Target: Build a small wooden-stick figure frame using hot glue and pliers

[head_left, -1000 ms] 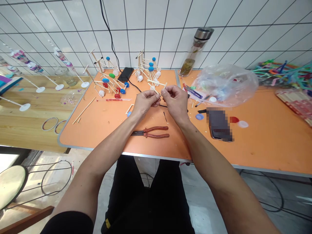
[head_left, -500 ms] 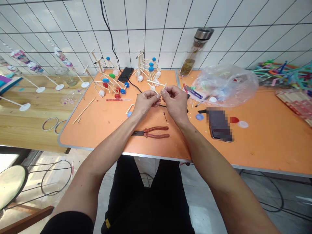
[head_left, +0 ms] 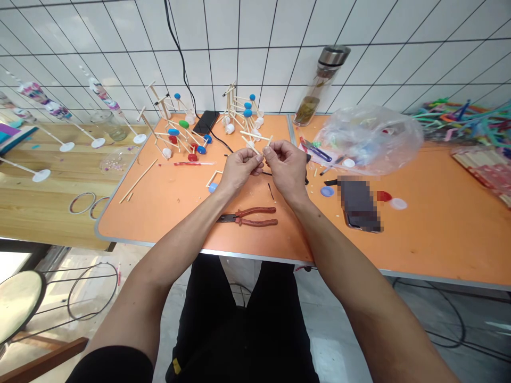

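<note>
My left hand [head_left: 242, 165] and my right hand [head_left: 285, 164] meet above the orange table, fingertips pinched close together. Between them is a small frame of thin wooden sticks [head_left: 257, 136], gripped by both hands; its lower part is hidden by my fingers. Below my hands lie pliers with red-brown handles [head_left: 255, 216], their jaws pointing left. Left of my left hand, a small stick piece with a blue cap [head_left: 213, 187] rests on the table. A short black strip [head_left: 270, 191] lies between my wrists.
Stick models with coloured caps [head_left: 183, 133] stand at the back left, near a black phone [head_left: 206, 122]. A glass tea bottle [head_left: 321, 85], a plastic bag [head_left: 371, 138], a utility knife [head_left: 319, 151] and a blurred phone [head_left: 360, 205] are on the right. A long stick [head_left: 138, 181] lies left.
My hands stay almost in the same place, still pinching the stick frame. My left hand and forearm have shifted very slightly to the right.
</note>
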`<move>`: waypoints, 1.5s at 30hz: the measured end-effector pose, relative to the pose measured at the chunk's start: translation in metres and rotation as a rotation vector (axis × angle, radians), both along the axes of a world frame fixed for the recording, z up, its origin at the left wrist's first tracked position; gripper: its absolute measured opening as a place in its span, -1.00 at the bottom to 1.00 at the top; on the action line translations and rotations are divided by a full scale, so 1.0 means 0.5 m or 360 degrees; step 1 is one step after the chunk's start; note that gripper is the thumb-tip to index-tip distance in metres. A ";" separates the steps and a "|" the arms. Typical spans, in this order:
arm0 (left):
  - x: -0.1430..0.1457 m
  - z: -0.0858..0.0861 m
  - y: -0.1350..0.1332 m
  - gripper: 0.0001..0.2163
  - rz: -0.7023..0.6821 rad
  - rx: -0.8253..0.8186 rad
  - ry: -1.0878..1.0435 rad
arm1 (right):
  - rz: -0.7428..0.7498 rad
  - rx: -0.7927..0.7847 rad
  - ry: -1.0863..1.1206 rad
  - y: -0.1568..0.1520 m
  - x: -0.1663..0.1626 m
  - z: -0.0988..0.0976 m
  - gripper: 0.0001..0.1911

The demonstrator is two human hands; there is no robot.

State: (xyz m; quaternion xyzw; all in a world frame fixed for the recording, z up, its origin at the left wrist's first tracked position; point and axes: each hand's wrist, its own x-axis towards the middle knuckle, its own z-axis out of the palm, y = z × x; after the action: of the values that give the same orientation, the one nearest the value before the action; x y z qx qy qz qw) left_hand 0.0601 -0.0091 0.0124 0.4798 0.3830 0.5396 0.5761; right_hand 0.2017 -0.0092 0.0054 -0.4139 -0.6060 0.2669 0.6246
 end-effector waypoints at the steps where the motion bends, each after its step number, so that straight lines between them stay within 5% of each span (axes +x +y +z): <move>1: 0.000 0.000 0.000 -0.63 -0.0002 0.0003 -0.0004 | 0.0000 -0.0006 -0.0007 0.000 0.000 0.001 -0.68; 23: -0.005 0.007 -0.006 -0.78 -0.0025 -0.0050 -0.0031 | -0.0011 -0.0075 -0.0011 -0.002 0.016 0.019 -0.44; 45: -0.006 0.008 -0.004 -0.68 0.0014 -0.0001 0.0047 | 0.0160 -0.0141 0.0207 0.004 0.003 0.010 -0.39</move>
State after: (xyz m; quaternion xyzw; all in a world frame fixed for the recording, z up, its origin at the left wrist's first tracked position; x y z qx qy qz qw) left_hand 0.0571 -0.0110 0.0166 0.4858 0.3938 0.5349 0.5682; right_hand 0.2034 -0.0070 0.0104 -0.3919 -0.5719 0.3507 0.6295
